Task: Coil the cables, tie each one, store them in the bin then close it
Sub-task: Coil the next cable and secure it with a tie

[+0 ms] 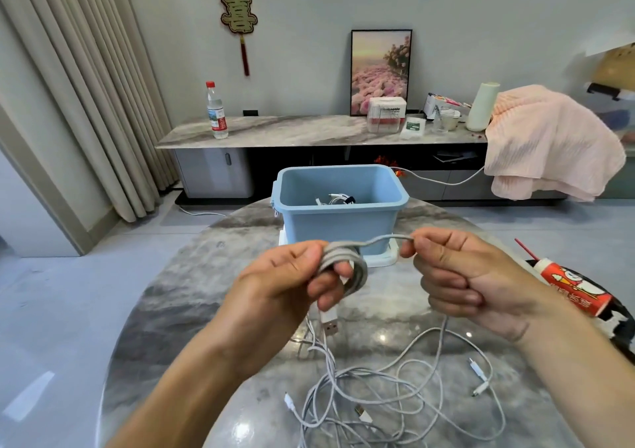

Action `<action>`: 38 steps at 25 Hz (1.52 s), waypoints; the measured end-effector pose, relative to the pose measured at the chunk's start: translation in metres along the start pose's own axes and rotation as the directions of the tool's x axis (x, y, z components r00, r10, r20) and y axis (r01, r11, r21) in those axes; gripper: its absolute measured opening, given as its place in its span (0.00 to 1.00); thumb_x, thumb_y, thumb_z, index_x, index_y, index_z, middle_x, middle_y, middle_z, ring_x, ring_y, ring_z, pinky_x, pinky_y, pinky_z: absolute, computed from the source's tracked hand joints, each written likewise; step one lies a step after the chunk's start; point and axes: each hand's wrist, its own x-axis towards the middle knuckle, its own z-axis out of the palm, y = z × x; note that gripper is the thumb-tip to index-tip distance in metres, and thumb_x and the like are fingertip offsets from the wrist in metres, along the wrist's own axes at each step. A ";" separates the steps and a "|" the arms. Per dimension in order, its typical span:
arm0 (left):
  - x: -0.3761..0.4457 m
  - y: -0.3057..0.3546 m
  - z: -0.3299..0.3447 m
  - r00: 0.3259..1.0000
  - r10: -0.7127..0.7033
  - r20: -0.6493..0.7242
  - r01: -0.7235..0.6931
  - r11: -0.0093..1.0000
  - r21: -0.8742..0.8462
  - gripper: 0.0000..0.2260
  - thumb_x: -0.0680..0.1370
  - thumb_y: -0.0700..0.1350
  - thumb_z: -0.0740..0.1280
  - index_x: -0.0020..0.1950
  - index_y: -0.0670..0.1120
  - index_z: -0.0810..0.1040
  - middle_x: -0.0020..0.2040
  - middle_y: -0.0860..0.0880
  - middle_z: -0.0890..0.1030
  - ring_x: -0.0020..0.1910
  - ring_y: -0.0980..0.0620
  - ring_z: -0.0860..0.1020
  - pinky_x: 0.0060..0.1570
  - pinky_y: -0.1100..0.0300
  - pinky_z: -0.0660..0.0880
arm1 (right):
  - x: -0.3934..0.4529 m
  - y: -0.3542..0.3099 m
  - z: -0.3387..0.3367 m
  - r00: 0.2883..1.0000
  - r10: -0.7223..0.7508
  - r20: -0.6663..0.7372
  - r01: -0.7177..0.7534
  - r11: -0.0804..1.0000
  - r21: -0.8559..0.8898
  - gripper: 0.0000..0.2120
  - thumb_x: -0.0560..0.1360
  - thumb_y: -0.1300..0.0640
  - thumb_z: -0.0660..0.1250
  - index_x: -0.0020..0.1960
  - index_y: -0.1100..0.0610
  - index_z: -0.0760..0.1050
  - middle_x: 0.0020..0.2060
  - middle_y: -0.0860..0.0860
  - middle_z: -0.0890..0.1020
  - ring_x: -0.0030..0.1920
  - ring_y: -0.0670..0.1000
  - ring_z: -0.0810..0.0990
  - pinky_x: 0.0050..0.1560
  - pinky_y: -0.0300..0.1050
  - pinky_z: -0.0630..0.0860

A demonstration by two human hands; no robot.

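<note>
Nearest the camera, a loose tangle of grey-white cables (371, 399) lies spread on the marble worktop (178, 310), several plug ends showing. Above it, the left hand (292, 275) grips a coiled cable (347, 265), fingers (330, 289) curled round the loops; a USB plug (329, 324) hangs down from the coil. The right hand (460, 279) pinches the same cable's free run between thumb and forefinger (other fingers curled into the palm); the strand arcs between the two hands, and the remaining length drops below the right hand to the pile. Right edge of the worktop: a red-and-white tube (574, 286), lying tilted. Behind the hands, the blue bin (338, 214) stands open on a white lid (378, 258), with some white cables inside. Farther back, a long counter (292, 134) carries a water bottle (216, 110), a framed picture (379, 73) leaning on the wall, and a pink cloth (546, 145) draped over its right end.
</note>
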 end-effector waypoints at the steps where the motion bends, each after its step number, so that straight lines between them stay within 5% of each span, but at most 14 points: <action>1: 0.000 0.003 0.001 1.000 0.024 0.010 -0.023 0.992 -0.128 0.12 0.78 0.42 0.60 0.45 0.39 0.81 0.31 0.50 0.70 0.32 0.53 0.70 0.41 0.64 0.71 | 0.006 0.008 0.008 1.000 -0.012 -0.004 0.012 0.997 0.075 0.11 0.72 0.50 0.71 0.45 0.58 0.81 0.23 0.49 0.62 0.17 0.42 0.58 0.21 0.29 0.57; 2: 0.000 0.004 0.001 0.999 0.048 0.001 -0.046 0.971 -0.236 0.11 0.78 0.42 0.60 0.47 0.39 0.82 0.33 0.50 0.71 0.33 0.53 0.72 0.47 0.62 0.72 | 0.011 0.017 0.018 0.998 -0.044 -0.033 0.045 0.999 0.027 0.10 0.74 0.49 0.68 0.44 0.56 0.81 0.23 0.49 0.62 0.17 0.42 0.57 0.21 0.30 0.55; 4: 0.000 0.002 -0.005 0.990 0.064 -0.129 -0.105 0.936 -0.335 0.13 0.78 0.43 0.59 0.50 0.40 0.82 0.35 0.50 0.73 0.36 0.53 0.75 0.56 0.53 0.69 | 0.018 0.041 0.042 0.966 -0.237 -0.103 0.174 0.891 -0.419 0.11 0.78 0.47 0.63 0.44 0.51 0.80 0.24 0.46 0.66 0.21 0.43 0.61 0.22 0.36 0.58; 6: 0.004 0.000 -0.012 0.950 0.090 -0.300 -0.181 0.940 -0.290 0.14 0.78 0.44 0.58 0.53 0.41 0.82 0.36 0.50 0.75 0.39 0.53 0.77 0.58 0.51 0.67 | 0.017 0.060 0.062 0.904 -0.428 -0.003 0.238 0.508 -0.828 0.09 0.82 0.48 0.60 0.50 0.49 0.76 0.28 0.44 0.73 0.28 0.45 0.72 0.30 0.44 0.67; 8: 0.009 -0.005 -0.014 0.902 0.137 -0.410 -0.214 0.966 -0.146 0.15 0.78 0.44 0.60 0.57 0.40 0.80 0.38 0.49 0.79 0.42 0.54 0.80 0.57 0.55 0.69 | 0.007 0.061 0.082 0.912 -0.408 0.034 0.200 0.372 -0.906 0.06 0.83 0.51 0.56 0.57 0.47 0.71 0.38 0.45 0.79 0.41 0.50 0.80 0.42 0.50 0.74; 10: 0.010 -0.014 -0.014 0.839 0.249 -0.484 -0.183 0.966 0.181 0.13 0.78 0.45 0.62 0.55 0.38 0.81 0.39 0.48 0.82 0.44 0.55 0.81 0.50 0.62 0.74 | 0.000 0.057 0.102 0.941 -0.337 0.031 0.135 0.291 -0.947 0.08 0.82 0.54 0.55 0.60 0.47 0.68 0.49 0.49 0.82 0.50 0.56 0.80 0.47 0.52 0.74; 13: 0.009 -0.024 -0.015 0.848 0.457 -0.267 -0.108 0.644 0.757 0.11 0.81 0.43 0.62 0.46 0.38 0.80 0.37 0.50 0.80 0.38 0.56 0.78 0.42 0.59 0.74 | -0.007 0.037 0.110 0.919 -0.388 0.064 0.108 0.094 -0.990 0.07 0.82 0.52 0.57 0.55 0.50 0.72 0.47 0.50 0.83 0.49 0.57 0.81 0.43 0.51 0.71; 14: 0.008 -0.023 -0.013 0.876 0.443 -0.190 -0.130 0.596 0.793 0.12 0.82 0.44 0.61 0.46 0.38 0.78 0.36 0.49 0.78 0.37 0.54 0.77 0.40 0.55 0.73 | -0.007 0.026 0.105 0.876 -0.467 0.121 0.140 0.007 -0.990 0.08 0.81 0.50 0.58 0.52 0.50 0.75 0.43 0.49 0.83 0.45 0.57 0.82 0.39 0.50 0.73; 18: 0.004 -0.015 -0.010 0.967 0.246 -0.064 -0.144 0.740 0.657 0.17 0.82 0.46 0.58 0.47 0.33 0.76 0.37 0.41 0.75 0.38 0.44 0.73 0.42 0.48 0.71 | -0.005 -0.001 0.057 0.703 -0.642 0.307 0.298 -0.126 -0.946 0.14 0.76 0.39 0.63 0.42 0.47 0.80 0.32 0.42 0.80 0.31 0.45 0.77 0.29 0.46 0.73; 23: 0.002 -0.008 -0.009 0.998 0.003 0.061 -0.031 0.887 0.461 0.16 0.81 0.43 0.57 0.51 0.32 0.79 0.33 0.50 0.73 0.35 0.53 0.71 0.39 0.62 0.70 | 0.007 0.005 0.026 0.647 -0.673 0.358 0.467 -0.021 -0.884 0.20 0.79 0.39 0.63 0.38 0.52 0.79 0.28 0.44 0.75 0.28 0.43 0.70 0.28 0.45 0.70; 26: 0.002 -0.005 -0.001 0.999 0.044 0.013 -0.045 0.995 0.088 0.15 0.79 0.44 0.59 0.48 0.35 0.80 0.32 0.50 0.71 0.33 0.53 0.70 0.39 0.64 0.69 | 0.015 0.034 0.036 0.671 -0.731 0.120 0.492 0.319 -0.810 0.16 0.82 0.41 0.56 0.41 0.48 0.73 0.26 0.47 0.70 0.27 0.44 0.67 0.27 0.46 0.66; 29: 0.005 -0.005 -0.003 0.980 0.076 -0.186 -0.120 0.964 -0.237 0.12 0.79 0.44 0.60 0.51 0.38 0.80 0.34 0.50 0.72 0.35 0.53 0.73 0.46 0.58 0.68 | 0.019 0.064 0.064 0.786 -0.611 -0.095 0.382 0.600 -0.702 0.13 0.82 0.44 0.55 0.42 0.45 0.70 0.28 0.52 0.70 0.27 0.49 0.68 0.30 0.52 0.66; 35: 0.010 -0.013 -0.014 0.872 0.136 -0.471 -0.191 0.979 -0.072 0.15 0.78 0.47 0.61 0.60 0.42 0.79 0.41 0.50 0.81 0.45 0.55 0.80 0.53 0.57 0.70 | 0.009 0.072 0.102 0.973 -0.202 -0.108 0.096 0.788 -0.609 0.10 0.84 0.55 0.54 0.52 0.48 0.73 0.27 0.44 0.72 0.26 0.41 0.69 0.32 0.37 0.65; 38: 0.012 -0.016 -0.017 0.797 0.248 -0.550 -0.177 0.968 0.179 0.12 0.81 0.45 0.61 0.55 0.40 0.81 0.43 0.52 0.84 0.45 0.57 0.80 0.52 0.60 0.72 | -0.002 0.065 0.113 0.982 -0.186 -0.043 0.067 0.546 -0.835 0.10 0.84 0.51 0.55 0.52 0.52 0.73 0.36 0.46 0.77 0.39 0.46 0.76 0.44 0.46 0.72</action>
